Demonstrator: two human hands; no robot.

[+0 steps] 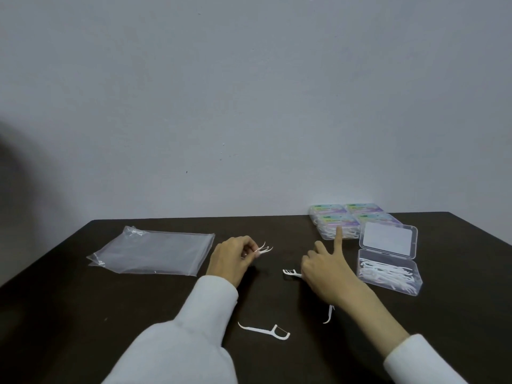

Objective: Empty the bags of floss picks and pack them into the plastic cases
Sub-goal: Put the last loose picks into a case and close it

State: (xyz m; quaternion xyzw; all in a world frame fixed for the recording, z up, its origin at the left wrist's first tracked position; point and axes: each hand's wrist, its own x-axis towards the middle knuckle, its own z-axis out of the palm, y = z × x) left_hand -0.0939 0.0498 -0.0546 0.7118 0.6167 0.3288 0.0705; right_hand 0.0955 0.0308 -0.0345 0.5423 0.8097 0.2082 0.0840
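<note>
The left hand pinches a few floss picks, tips fanning rightward beyond its fingers, while the right hand — index finger straight — seemingly grips another pick pointing left, near the open case.

Head view | single wide-angle camera, worn high at near edge of table | faces forward and down toward far wall | close range

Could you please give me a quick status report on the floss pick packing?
Left hand pinches several floss picks. Right hand picking one pick off table. Open case part-filled; loose pick remains. Nothing in the way.
</note>
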